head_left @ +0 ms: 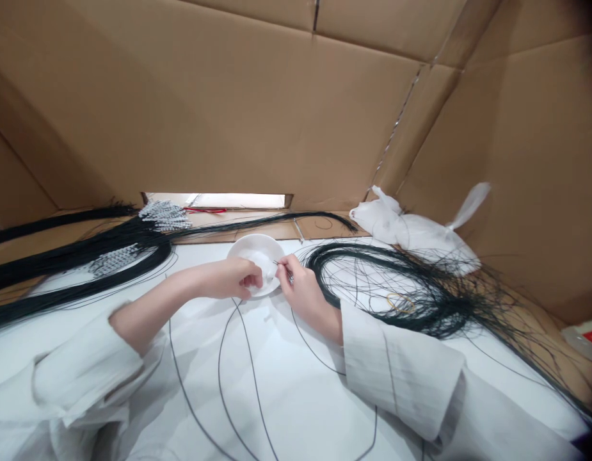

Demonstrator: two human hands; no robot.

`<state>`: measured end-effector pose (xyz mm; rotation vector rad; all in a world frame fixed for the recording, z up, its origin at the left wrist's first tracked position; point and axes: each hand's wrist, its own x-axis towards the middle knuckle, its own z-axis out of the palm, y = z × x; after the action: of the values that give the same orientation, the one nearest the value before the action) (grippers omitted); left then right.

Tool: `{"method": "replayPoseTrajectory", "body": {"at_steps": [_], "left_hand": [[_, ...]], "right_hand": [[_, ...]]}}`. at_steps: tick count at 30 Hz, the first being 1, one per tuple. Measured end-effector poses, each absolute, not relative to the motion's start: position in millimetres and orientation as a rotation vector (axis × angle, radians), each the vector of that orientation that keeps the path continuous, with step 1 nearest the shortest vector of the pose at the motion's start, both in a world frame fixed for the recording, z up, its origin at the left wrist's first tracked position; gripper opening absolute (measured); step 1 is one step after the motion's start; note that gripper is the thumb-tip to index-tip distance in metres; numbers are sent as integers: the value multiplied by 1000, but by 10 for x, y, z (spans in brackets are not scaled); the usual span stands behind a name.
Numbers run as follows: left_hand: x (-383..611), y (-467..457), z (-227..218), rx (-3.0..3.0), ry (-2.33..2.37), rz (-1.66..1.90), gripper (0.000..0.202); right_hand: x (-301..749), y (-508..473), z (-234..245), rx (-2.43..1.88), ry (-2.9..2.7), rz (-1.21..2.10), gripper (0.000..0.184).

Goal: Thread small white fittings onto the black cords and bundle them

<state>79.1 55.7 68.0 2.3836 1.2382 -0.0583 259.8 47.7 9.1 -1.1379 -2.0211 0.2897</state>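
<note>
A shallow white dish point(257, 242) sits on the white work surface, with small whitish things in it too blurred to name. My left hand point(235, 278) reaches over its left side, fingers curled and pinched together; what they hold, if anything, is hidden. At the dish's right rim, my right hand point(303, 288) pinches a thin black cord, whose dark end pokes out past the fingertips toward the dish. More of this cord point(308, 342) runs out below the right hand. Other cord lengths point(250, 349) trail from under the left hand toward me.
A looped bundle of black cords point(367, 246) lies to the right, a yellow band point(400, 302) among its strands. Long cord bundles with white beaded ends point(165, 215) lie left. Behind are a knotted white plastic bag point(420, 234) and tall cardboard walls point(238, 102) with a slot.
</note>
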Motion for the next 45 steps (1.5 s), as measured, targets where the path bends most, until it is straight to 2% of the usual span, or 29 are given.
{"method": "replayPoseTrajectory", "body": {"at_steps": [21,28,32,37,45], "left_hand": [[774,608,611,2443,1089,4,12],[803,533,783,2460,1129,195,13],[866,432,845,2393,974,212,13],[998,311,675,2442,963,72,18],[1023,322,459,2496,981,55,22]], "right_hand": [[2610,493,81,-1123,-1979,309,12],[2635,565,28,-1100,-1901,340,11],[2640,581,11,-1102,-1889,346,10],[2635,577,12,-1100,-1890,352,11],[2629,581,7,-1096,-1898,352,13]]}}
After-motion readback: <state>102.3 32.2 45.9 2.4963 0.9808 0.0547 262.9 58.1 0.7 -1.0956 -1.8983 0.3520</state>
